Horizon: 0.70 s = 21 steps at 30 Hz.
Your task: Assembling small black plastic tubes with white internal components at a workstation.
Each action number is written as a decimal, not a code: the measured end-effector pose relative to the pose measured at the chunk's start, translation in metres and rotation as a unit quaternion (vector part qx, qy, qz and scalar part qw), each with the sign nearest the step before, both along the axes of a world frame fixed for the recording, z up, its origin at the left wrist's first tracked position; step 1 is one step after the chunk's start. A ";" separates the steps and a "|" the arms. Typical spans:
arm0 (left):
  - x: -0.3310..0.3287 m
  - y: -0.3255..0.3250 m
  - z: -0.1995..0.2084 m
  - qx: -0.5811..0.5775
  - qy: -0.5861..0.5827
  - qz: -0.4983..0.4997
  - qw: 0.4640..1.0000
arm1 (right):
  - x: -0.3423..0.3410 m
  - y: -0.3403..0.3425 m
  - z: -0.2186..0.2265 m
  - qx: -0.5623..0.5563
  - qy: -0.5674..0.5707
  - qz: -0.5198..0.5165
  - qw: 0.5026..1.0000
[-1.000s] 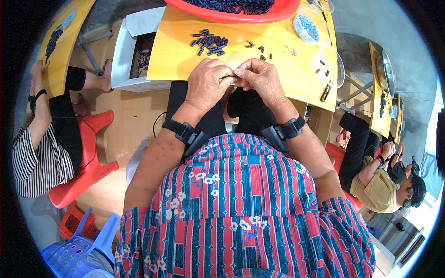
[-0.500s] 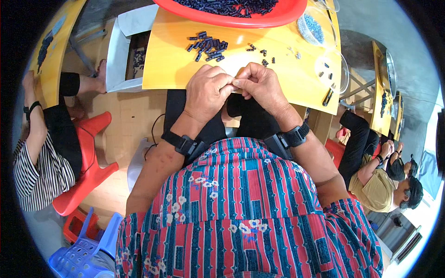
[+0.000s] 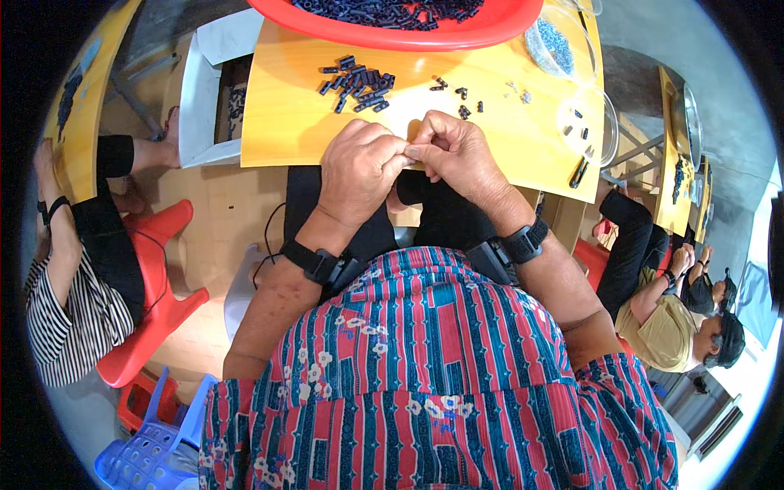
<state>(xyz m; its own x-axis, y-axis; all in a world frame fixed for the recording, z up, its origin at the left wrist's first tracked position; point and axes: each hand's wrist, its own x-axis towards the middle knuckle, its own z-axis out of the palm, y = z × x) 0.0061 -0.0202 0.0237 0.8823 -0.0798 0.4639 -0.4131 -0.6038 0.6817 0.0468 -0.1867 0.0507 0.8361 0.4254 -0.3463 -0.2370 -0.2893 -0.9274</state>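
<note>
My left hand (image 3: 359, 167) and my right hand (image 3: 457, 159) meet at the near edge of the yellow table (image 3: 286, 122). Both are closed, thumbs and fingertips pinched together. Whatever is between the fingertips is too small and too covered to make out. Beyond my left hand lies a loose pile of short black tubular parts (image 3: 359, 86). Ahead of my right hand several small black pieces (image 3: 464, 112) are scattered, and some tiny clear pieces (image 3: 525, 96) lie a bit farther right.
A red basin (image 3: 392, 39) full of black parts stands at the far edge. To the right are a clear tub of bluish bits (image 3: 555, 49), a clear lid (image 3: 604, 131) and a black pen-like tool (image 3: 579, 172). An open white box (image 3: 196, 106) sits left; people work on both sides.
My hands stay pinched together at nearly the same spot. The view has shifted slightly, and the pile and the basin appear a little farther left.
</note>
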 end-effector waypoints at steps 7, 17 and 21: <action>0.008 0.003 -0.004 0.006 0.042 -0.008 0.999 | 0.009 -0.007 -0.015 0.057 0.004 0.022 0.998; -0.001 0.016 -0.009 -0.247 0.261 -0.050 0.932 | 0.002 -0.007 -0.028 0.136 -0.041 0.047 0.989; 0.000 0.019 -0.018 -0.296 0.279 -0.066 0.911 | 0.005 -0.005 -0.023 0.113 -0.008 0.073 0.991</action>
